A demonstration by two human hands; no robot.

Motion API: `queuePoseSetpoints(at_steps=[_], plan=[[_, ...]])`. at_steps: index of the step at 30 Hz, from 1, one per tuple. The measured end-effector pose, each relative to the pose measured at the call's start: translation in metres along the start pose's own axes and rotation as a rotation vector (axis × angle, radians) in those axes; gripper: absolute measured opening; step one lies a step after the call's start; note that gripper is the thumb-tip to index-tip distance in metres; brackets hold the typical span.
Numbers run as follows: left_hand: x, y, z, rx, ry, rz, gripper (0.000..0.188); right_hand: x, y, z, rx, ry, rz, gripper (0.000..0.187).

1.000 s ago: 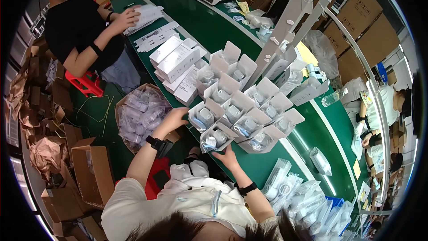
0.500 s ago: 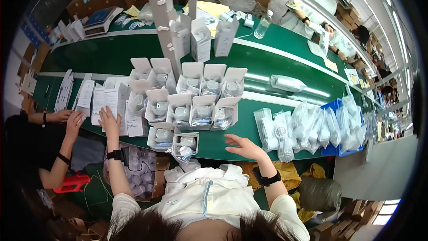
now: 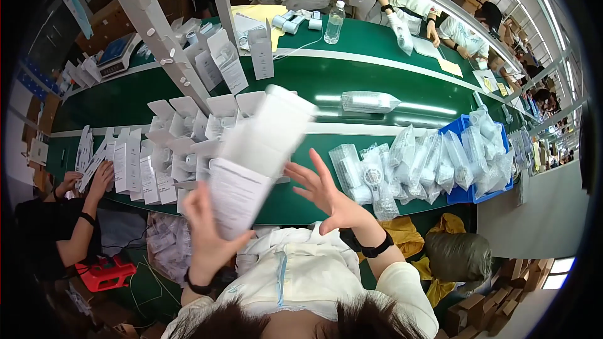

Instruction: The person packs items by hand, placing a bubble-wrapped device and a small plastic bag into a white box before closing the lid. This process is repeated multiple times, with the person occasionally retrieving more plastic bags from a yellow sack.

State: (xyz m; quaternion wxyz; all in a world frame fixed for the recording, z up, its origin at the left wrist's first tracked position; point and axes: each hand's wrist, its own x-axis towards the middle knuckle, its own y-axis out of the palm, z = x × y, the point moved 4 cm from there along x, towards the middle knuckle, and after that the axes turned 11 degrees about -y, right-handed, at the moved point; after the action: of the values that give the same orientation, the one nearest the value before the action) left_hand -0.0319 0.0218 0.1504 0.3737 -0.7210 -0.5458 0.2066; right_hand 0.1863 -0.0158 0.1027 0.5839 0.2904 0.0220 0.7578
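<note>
A tall white carton (image 3: pixel 242 191) with printed sides is raised in front of me, its far end blurred by motion. My left hand (image 3: pixel 210 232) grips the carton's lower left side, thumb along its near end. Just right of the carton is my right hand (image 3: pixel 330 198), its fingers spread and nothing in it. Behind the carton, several open white boxes (image 3: pixel 183 162) stand in rows with small wrapped devices inside, partly hidden by the carton. More printed white cartons (image 3: pixel 127 160) stand upright at the left of the green table (image 3: pixel 308 213).
Bubble-wrapped items (image 3: pixel 377 182) lie at the right beside a blue bin (image 3: pixel 461 193) filled with more. A wrapped piece (image 3: pixel 370 102) rests on the green belt. A white post (image 3: pixel 157 34) rises at the left. A co-worker's hand (image 3: pixel 100 179) touches cartons there. A bottle (image 3: pixel 335 23) stands beyond.
My left hand has picked up a carton from the left group and brought it in front of me. My right hand stays near the middle, fingers more spread. The view has shifted.
</note>
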Motion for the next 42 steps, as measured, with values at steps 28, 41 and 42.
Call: queuePoseSetpoints(at_steps=[28, 41, 42], plan=[[0.042, 0.2, -0.039, -0.409, -0.026, 0.44, 0.06, 0.067, -0.342, -0.055, -1.418, 0.235, -0.228, 0.057], [0.05, 0.255, -0.018, -0.501, 0.095, 0.081, 0.062, -0.039, -0.147, 0.017, -0.182, -0.424, -1.324, 0.058], [0.049, 0.253, -0.018, -0.499, 0.1, 0.042, 0.063, -0.04, -0.139, 0.006, -0.235, -0.445, -1.339, 0.057]])
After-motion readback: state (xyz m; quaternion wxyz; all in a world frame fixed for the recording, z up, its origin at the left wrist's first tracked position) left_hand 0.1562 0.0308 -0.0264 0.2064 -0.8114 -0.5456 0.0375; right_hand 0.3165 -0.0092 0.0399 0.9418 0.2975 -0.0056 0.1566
